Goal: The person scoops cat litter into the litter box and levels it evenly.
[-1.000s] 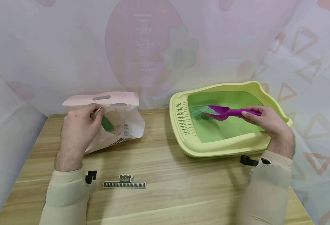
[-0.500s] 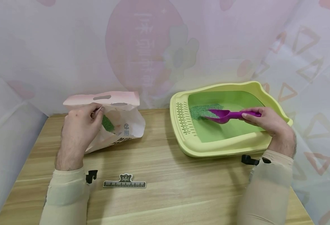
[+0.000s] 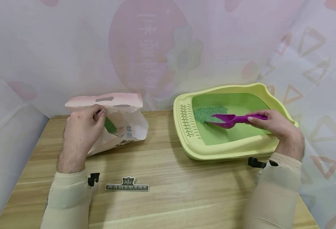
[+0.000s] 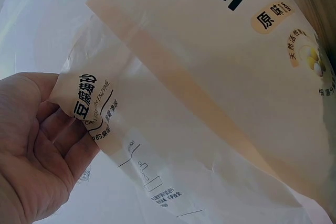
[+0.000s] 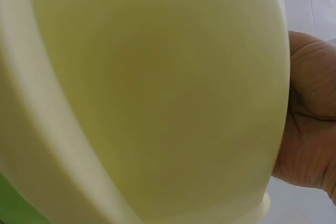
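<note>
The litter tray [image 3: 225, 152] is set right of the cat-litter bag [image 3: 133, 124], whose edge is pinched by the left grip [image 3: 83, 122], presumably for steadiness; within the tray, the scoop [image 3: 228, 121] is held bowl-up by the right grip [image 3: 273, 122], green granules [image 3: 203, 113] cradled.

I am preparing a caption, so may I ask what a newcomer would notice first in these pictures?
Probably the vivid purple scoop, with green granules in it, that the right hand holds inside the yellow-green litter box at the right. Next, the pale cat litter bag at the left, its edge pinched by the left hand.
</note>
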The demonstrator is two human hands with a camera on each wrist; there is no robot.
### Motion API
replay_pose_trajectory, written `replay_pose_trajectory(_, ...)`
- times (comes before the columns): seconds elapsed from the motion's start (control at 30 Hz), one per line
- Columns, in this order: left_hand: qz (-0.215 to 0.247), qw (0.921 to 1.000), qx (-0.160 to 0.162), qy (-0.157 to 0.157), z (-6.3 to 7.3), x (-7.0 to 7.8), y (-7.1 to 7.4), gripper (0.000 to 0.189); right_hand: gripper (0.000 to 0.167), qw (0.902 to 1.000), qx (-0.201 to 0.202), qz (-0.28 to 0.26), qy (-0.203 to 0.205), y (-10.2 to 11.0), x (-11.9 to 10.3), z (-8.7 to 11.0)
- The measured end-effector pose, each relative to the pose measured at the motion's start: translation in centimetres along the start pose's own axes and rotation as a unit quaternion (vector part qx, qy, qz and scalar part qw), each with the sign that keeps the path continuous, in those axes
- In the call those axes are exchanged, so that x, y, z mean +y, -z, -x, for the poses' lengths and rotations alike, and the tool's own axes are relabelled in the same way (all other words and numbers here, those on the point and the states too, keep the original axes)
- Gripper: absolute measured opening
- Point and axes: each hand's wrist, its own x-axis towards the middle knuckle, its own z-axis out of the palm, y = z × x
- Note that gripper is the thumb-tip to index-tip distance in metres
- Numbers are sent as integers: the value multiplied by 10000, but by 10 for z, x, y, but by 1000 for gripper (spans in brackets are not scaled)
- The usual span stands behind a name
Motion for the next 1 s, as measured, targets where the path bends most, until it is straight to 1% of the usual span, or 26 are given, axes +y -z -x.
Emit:
replay_pose_trajectory(0.2,-17,10000,9,8,0,1,0,22,45,10000,-17,-69,8,2,2,2)
replay_pose_trajectory(0.53,-27,10000,-13,30,0,0,0,23,48,9996,-70,-49,-286,7,-1,6)
replay_pose_trajectory(0.8,-24,10000,5,8,0,1,0,23,50,9992,18,228,-323,11,-2,11)
replay_pose_trajectory(1.0,-17,10000,-22,51,1,1,1,24,48,9986,117,434,-294,15,-4,16)
